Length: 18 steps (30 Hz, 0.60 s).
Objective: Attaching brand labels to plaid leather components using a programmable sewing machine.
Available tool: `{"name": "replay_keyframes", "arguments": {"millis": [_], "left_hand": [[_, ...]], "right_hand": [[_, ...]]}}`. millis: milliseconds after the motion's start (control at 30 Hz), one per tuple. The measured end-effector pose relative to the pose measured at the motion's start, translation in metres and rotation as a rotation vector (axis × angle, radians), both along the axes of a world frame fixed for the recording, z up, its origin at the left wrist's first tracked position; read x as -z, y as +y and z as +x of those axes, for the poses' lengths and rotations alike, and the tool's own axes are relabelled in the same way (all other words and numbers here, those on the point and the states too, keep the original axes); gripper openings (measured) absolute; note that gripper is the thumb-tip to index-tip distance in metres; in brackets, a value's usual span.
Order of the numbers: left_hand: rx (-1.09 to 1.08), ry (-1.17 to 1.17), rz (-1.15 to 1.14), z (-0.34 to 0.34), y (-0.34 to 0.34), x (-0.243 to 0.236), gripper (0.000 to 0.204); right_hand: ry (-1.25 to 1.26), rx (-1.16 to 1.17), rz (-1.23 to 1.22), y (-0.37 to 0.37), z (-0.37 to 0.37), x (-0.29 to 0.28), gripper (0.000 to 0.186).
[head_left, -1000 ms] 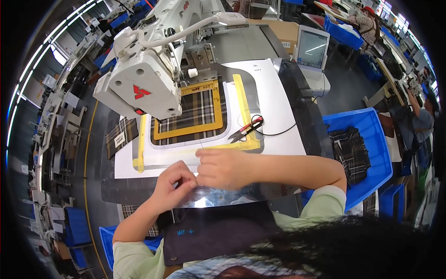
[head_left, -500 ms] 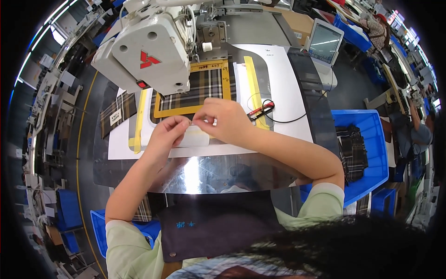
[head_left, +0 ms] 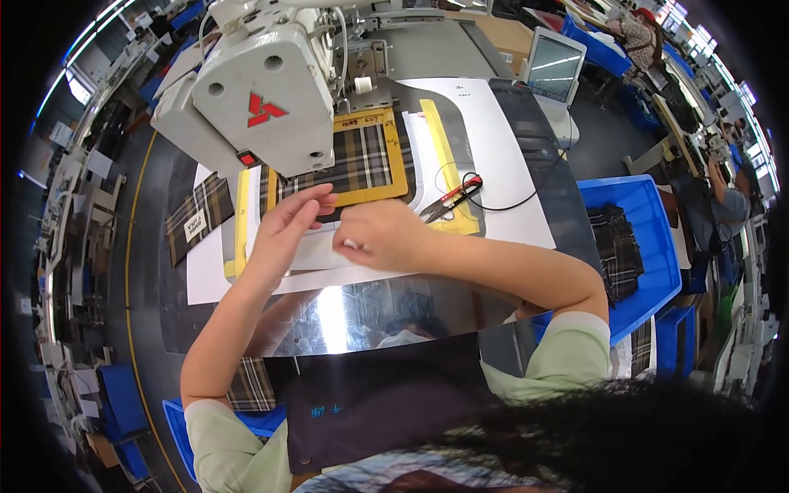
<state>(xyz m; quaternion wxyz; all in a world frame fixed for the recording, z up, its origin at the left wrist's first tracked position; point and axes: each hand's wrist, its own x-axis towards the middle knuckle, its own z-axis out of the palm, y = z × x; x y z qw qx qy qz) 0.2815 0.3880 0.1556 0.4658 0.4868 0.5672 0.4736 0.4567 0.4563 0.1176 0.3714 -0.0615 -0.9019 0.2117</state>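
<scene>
My left hand is raised over the near edge of a yellow frame, its fingers apart with nothing visible in them. Close beside it, my right hand is curled closed and slightly blurred. A tiny white bit shows at its fingertips, too small to name. Brown-and-black plaid fabric lies inside the frame, partly under the head of a white sewing machine. To the right of my right hand, thread snips with red and black handles rest on the white sheet.
A plaid piece with a pale label lies left of the sheet. Yellow tape strips border the work area. At right stands a blue bin of plaid fabric; a screen sits behind. Other people work at far right.
My hands were pinched together at the fingertips and have come apart. My right hand has moved down and closed; my left fingers have spread. The snips now show more fully.
</scene>
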Motion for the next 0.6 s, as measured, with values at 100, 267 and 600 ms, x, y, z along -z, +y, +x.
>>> {"name": "replay_keyframes", "arguments": {"millis": [100,267,600], "left_hand": [[0.058,-0.141,0.049,0.030,0.009,-0.010,0.029],[-0.044,-0.129,0.125,0.033,0.005,-0.016,0.027],[0.077,0.134,0.088,0.034,0.002,-0.015,0.026]], "right_hand": [[-0.070,-0.108,0.201,-0.015,0.000,0.000,0.014],[0.237,-0.234,0.021,-0.022,0.013,-0.023,0.020],[0.517,-0.160,-1.649,0.020,-0.003,-0.080,0.020]]}}
